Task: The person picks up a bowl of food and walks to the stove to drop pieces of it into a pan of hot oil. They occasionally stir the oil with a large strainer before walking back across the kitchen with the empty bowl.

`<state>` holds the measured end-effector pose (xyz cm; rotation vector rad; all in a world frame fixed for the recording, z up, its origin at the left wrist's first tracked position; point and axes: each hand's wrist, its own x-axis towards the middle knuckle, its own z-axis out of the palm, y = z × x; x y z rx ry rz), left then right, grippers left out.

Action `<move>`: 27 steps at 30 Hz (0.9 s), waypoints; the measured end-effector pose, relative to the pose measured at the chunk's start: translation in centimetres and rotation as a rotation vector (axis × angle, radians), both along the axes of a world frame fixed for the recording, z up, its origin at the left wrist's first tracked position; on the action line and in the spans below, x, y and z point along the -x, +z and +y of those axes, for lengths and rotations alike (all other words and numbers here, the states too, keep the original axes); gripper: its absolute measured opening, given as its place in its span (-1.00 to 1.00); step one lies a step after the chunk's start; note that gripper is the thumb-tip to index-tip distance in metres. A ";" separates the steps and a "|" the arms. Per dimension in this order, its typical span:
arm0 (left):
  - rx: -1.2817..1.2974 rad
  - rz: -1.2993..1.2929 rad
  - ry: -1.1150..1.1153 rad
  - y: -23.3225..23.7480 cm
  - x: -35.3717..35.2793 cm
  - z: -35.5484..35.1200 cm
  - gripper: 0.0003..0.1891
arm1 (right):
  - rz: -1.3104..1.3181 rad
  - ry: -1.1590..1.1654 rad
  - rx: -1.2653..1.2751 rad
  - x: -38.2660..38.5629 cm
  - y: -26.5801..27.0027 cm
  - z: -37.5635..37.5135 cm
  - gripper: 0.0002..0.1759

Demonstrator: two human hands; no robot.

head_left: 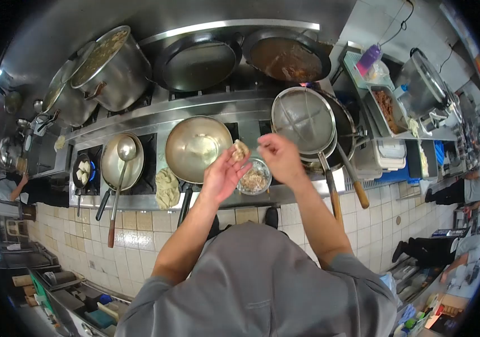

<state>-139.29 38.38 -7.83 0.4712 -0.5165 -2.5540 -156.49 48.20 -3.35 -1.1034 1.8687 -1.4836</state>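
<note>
My left hand (223,173) is turned palm up, and its fingers hold a pale, beige lump of food (240,150). To its right my right hand (280,157) is closed in a pinch, apart from the lump; whatever is between its fingertips is too small to make out. Below and between both hands stands a small bowl (241,190) with a shredded-looking, whitish-brown food (254,178) in it. Just left of my left hand, a wide frying pan (181,149) with a thin layer of clear liquid sits on the stove.
A pan with a ladle (126,149) and a small pan of white pieces (83,171) over a blue flame stand left. A cloth (167,188) lies on the front edge. Large strainers (304,121) rest at right. Stockpots (108,73) and woks (200,62) line the back. Other people work farther off.
</note>
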 end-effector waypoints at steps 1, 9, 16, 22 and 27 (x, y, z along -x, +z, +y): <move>-0.003 -0.007 -0.004 -0.1 0.4 0.2 -0.57 | -0.032 0.011 0.013 -1.4 -0.6 0.4 -0.65; 0.132 0.076 -0.115 0.4 2.4 2.3 -0.60 | 0.114 -0.138 0.099 -2.4 0.0 2.2 -0.43; 0.423 -0.048 0.009 -3.4 1.1 0.3 -0.59 | -0.189 0.140 0.082 -1.7 -0.3 2.2 -0.65; 0.456 -0.142 -0.003 -0.2 0.9 0.7 -0.85 | -0.282 0.211 0.024 -1.8 -0.9 1.5 -0.70; 0.387 -0.236 0.068 -0.8 0.7 0.4 -0.88 | 0.268 0.111 0.206 -2.9 0.1 0.8 -0.68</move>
